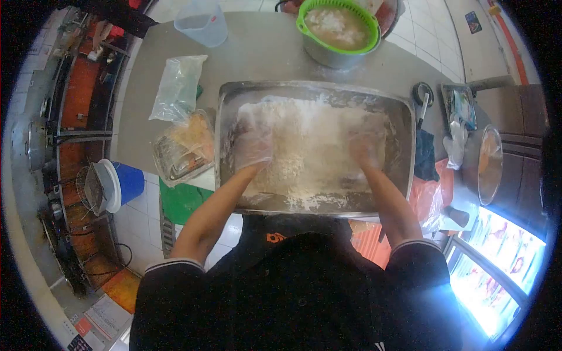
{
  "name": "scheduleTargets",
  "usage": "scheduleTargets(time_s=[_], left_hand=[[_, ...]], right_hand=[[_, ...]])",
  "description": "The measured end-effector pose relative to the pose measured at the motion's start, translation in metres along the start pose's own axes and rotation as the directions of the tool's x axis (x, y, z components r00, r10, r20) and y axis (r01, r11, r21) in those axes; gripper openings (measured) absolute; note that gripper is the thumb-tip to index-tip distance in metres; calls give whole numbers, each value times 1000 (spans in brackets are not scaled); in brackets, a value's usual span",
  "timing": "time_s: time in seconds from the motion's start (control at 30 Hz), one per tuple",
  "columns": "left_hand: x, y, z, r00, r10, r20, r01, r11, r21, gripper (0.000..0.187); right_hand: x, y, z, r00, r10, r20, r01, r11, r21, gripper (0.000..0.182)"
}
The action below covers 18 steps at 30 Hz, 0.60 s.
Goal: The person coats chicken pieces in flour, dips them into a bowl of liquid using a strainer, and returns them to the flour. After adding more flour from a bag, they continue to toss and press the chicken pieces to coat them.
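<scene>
A large metal tray (404,146) on the table holds a bed of white flour (304,117) with a crumbly, clumped patch left of its middle. My left hand (256,143), in a clear plastic glove, is down in the flour on the tray's left side. On the right side, my right hand (364,147) also touches the flour, blurred and dusted white. Motion and powder smear the fingers of both hands, so I cannot make out how they are held.
Behind the tray stand a clear plastic jug (202,23) and a green strainer (342,44) of pale wet food in a pot. Left are a plastic bag (178,88) and a clear food container (184,146). A steel bowl (490,167) stands at right.
</scene>
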<state>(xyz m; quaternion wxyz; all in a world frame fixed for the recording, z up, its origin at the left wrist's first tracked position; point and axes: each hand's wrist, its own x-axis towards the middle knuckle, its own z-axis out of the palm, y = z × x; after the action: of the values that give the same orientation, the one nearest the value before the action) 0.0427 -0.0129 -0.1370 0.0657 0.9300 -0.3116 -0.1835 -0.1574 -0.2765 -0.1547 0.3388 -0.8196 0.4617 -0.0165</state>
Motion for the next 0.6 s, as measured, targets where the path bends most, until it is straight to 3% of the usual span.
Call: scheduleTargets(time_s=[0.03, 0.07, 0.13, 0.17, 0.23, 0.27, 0.3, 0.37, 0.43, 0.5, 0.53, 0.6], left_hand=[[16, -10, 21, 996, 87, -4, -86, 993, 81, 70], [29, -10, 33, 997, 68, 24, -69, 996, 65, 70], [40, -9, 74, 990, 17, -143, -26, 998, -62, 69], [45, -4, 101, 943, -31, -332, -28, 985, -170, 69], [55, 18, 120, 911, -59, -408, -121, 907, -403, 68], [58, 27, 127, 950, -15, -312, -160, 835, -527, 68], [60, 28, 133, 975, 41, -217, -175, 745, -644, 68], [69, 19, 138, 982, -9, -187, -112, 774, -624, 66], [70, 14, 107, 993, -29, -118, -50, 783, -620, 64], [68, 4, 63, 999, 7, -35, -29, 741, -671, 62], [63, -1, 42, 999, 36, 4, -23, 714, -700, 62], [45, -14, 3, 990, 124, 66, -39, 691, -722, 61]], right_hand=[[1, 2, 17, 997, -45, -63, 41, 997, -67, 61], [1, -1, 33, 988, -98, -122, 87, 992, -92, 62], [-6, -20, 69, 950, -226, -215, 218, 974, -61, 62], [-11, -32, 82, 923, -283, -261, 284, 958, -36, 63], [-19, -57, 97, 862, -377, -338, 420, 906, 61, 64], [-20, -68, 101, 835, -408, -369, 475, 873, 109, 64], [-21, -77, 101, 844, -410, -346, 485, 858, 167, 65], [-22, -84, 92, 932, -350, -96, 362, 878, 314, 63], [-16, -87, 79, 940, -303, 159, 215, 884, 415, 62], [-7, -77, 75, 897, -378, 230, 300, 902, 310, 61], [-5, -57, 88, 858, -473, 199, 448, 880, 157, 61], [13, -21, 119, 837, -453, 308, 521, 832, -190, 62]])
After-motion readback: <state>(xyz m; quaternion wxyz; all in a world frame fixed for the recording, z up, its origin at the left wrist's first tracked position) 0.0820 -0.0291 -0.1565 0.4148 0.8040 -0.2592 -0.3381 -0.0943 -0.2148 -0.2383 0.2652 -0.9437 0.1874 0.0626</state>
